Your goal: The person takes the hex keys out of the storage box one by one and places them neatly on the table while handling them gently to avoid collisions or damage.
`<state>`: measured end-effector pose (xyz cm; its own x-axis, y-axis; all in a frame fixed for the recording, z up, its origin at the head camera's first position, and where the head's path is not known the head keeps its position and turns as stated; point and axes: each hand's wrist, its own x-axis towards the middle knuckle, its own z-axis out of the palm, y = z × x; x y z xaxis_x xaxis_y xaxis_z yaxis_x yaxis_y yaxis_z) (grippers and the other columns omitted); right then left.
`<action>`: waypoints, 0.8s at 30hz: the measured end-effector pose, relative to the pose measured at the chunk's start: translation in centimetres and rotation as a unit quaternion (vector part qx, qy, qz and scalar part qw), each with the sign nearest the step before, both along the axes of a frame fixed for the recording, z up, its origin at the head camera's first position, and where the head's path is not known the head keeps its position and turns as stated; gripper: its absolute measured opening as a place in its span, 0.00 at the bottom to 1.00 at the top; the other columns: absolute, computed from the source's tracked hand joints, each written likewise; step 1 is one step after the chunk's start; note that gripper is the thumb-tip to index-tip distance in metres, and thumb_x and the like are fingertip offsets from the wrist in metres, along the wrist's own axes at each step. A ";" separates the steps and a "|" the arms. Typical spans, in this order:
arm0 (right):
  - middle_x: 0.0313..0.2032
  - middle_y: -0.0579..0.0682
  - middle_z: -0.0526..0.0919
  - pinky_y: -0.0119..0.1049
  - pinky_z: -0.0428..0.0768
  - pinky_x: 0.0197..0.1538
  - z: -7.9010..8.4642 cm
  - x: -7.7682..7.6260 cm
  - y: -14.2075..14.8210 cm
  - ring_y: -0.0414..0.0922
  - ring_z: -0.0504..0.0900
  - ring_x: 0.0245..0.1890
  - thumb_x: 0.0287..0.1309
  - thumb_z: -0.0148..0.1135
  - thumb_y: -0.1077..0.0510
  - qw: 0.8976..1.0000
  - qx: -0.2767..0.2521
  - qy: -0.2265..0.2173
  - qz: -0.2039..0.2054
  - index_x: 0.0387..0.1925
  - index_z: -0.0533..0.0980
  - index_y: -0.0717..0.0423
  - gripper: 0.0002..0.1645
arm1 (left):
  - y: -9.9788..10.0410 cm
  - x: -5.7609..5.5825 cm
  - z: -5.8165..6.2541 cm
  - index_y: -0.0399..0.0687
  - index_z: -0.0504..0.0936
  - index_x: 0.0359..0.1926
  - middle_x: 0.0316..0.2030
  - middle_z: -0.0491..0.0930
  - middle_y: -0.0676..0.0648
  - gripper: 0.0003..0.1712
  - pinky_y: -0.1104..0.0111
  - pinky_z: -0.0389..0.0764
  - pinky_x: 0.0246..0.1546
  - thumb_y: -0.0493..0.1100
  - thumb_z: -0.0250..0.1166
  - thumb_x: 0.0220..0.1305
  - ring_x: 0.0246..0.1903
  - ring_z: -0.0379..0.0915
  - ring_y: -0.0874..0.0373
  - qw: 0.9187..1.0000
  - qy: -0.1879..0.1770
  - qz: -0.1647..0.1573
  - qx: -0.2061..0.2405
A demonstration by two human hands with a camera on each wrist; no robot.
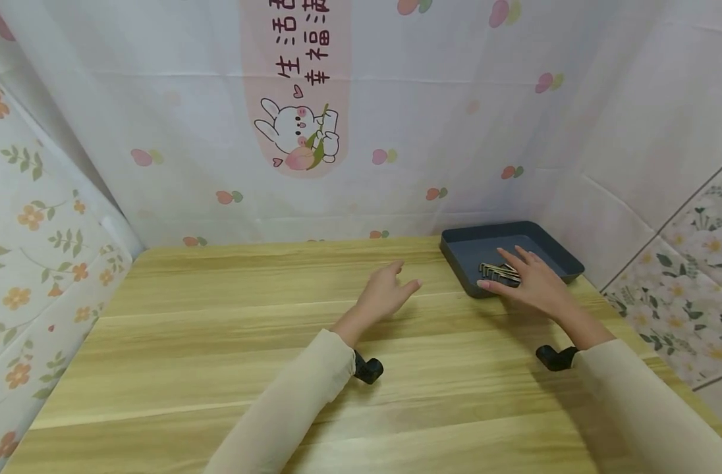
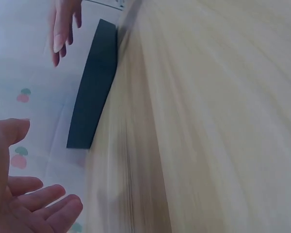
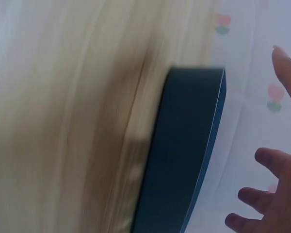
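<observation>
A few L-shaped metal keys (image 1: 496,272) lie together in the dark tray (image 1: 491,245), in its near left part, with their bent ends to the left. The tray stands at the far right of the wooden table (image 1: 219,362), close to the curtain (image 1: 189,118). The right hand (image 1: 533,282) is over the near side of the tray, and in the head view the keys appear below its thumb and fingers, partly covered by them. The fingers of this hand are spread, the thumb is well apart from them, and nothing is held. From the left wrist, this hand is seen higher than the tray's rim, with a gap between. The left hand (image 1: 383,294) is to the left of the tray, well apart from the keys. Its thumb stands away from the fingers, which are loosely bent, and it holds nothing.
</observation>
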<state>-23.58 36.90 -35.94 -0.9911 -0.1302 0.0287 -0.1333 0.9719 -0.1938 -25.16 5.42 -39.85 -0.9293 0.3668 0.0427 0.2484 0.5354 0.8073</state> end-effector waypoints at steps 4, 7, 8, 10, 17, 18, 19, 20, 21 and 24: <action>0.75 0.76 0.49 0.78 0.58 0.64 0.2 -0.3 1.8 0.78 0.53 0.72 0.66 0.56 0.29 1.000 -0.021 0.009 -0.017 0.79 0.51 0.58 0.56 | 1.6 -0.1 -0.2 0.41 0.61 0.77 0.70 0.70 0.37 0.38 0.53 0.77 0.65 0.54 0.59 0.74 0.68 0.72 0.43 0.997 -0.024 -0.001 0.067; 0.73 0.78 0.53 0.78 0.59 0.64 0.3 -0.5 3.1 0.78 0.57 0.69 0.71 0.55 0.38 0.998 -0.036 0.038 -0.021 0.77 0.53 0.65 0.49 | 2.7 0.0 -0.5 0.39 0.64 0.75 0.69 0.72 0.37 0.35 0.55 0.77 0.65 0.50 0.60 0.74 0.67 0.73 0.44 0.992 -0.043 0.007 0.115; 0.72 0.79 0.55 0.77 0.59 0.64 0.3 -0.6 3.5 0.78 0.58 0.68 0.72 0.56 0.41 0.998 -0.039 0.046 -0.022 0.76 0.54 0.67 0.46 | 3.1 0.0 -0.6 0.38 0.64 0.74 0.69 0.73 0.37 0.35 0.56 0.78 0.64 0.49 0.60 0.74 0.66 0.74 0.44 0.990 -0.050 0.012 0.129; 0.70 0.80 0.58 0.76 0.60 0.63 0.3 -0.8 4.4 0.78 0.60 0.66 0.73 0.57 0.47 0.997 -0.042 0.062 -0.021 0.75 0.56 0.70 0.42 | 3.9 -0.1 -0.8 0.37 0.66 0.74 0.68 0.73 0.37 0.34 0.57 0.78 0.64 0.47 0.61 0.74 0.66 0.74 0.45 0.985 -0.062 0.019 0.157; 0.65 0.81 0.65 0.74 0.65 0.61 -0.1 -1.3 7.3 0.78 0.64 0.62 0.73 0.56 0.50 0.995 -0.061 0.066 -0.035 0.70 0.61 0.74 0.38 | 6.1 -0.7 -1.1 0.38 0.68 0.72 0.66 0.76 0.38 0.34 0.58 0.80 0.62 0.45 0.64 0.71 0.64 0.76 0.46 0.968 -0.103 0.047 0.223; 0.64 0.82 0.65 0.73 0.65 0.61 -0.3 -1.3 7.7 0.78 0.64 0.62 0.73 0.56 0.50 0.995 -0.067 0.067 -0.038 0.70 0.62 0.75 0.38 | 6.5 -0.7 -1.2 0.38 0.68 0.72 0.66 0.76 0.38 0.34 0.58 0.80 0.62 0.45 0.64 0.71 0.64 0.76 0.46 0.967 -0.106 0.051 0.226; 0.64 0.82 0.66 0.73 0.65 0.61 -0.4 -1.4 8.0 0.79 0.65 0.62 0.73 0.56 0.50 0.994 -0.071 0.067 -0.042 0.69 0.62 0.75 0.37 | 6.8 -0.8 -1.3 0.39 0.68 0.72 0.66 0.75 0.38 0.34 0.58 0.79 0.63 0.45 0.65 0.71 0.65 0.76 0.46 0.966 -0.110 0.054 0.230; 0.63 0.82 0.66 0.73 0.65 0.61 -0.5 -1.4 8.4 0.79 0.65 0.62 0.73 0.56 0.50 0.994 -0.075 0.068 -0.046 0.69 0.63 0.75 0.37 | 7.1 -0.8 -1.4 0.38 0.68 0.72 0.67 0.75 0.38 0.34 0.58 0.79 0.63 0.45 0.65 0.70 0.65 0.76 0.46 0.964 -0.112 0.058 0.236; 0.63 0.83 0.66 0.73 0.65 0.61 -0.6 -1.4 8.7 0.79 0.65 0.61 0.73 0.56 0.50 0.994 -0.076 0.067 -0.050 0.68 0.63 0.75 0.37 | 7.4 -0.9 -1.5 0.38 0.68 0.72 0.67 0.75 0.38 0.34 0.58 0.79 0.64 0.45 0.65 0.70 0.65 0.75 0.46 0.962 -0.114 0.062 0.242; 0.62 0.84 0.65 0.73 0.66 0.60 -0.8 -1.5 9.4 0.80 0.65 0.61 0.73 0.56 0.51 0.993 -0.080 0.062 -0.062 0.68 0.63 0.76 0.37 | 8.2 -1.0 -2.0 0.37 0.69 0.71 0.67 0.74 0.38 0.34 0.58 0.78 0.64 0.44 0.66 0.69 0.65 0.75 0.46 0.956 -0.115 0.080 0.258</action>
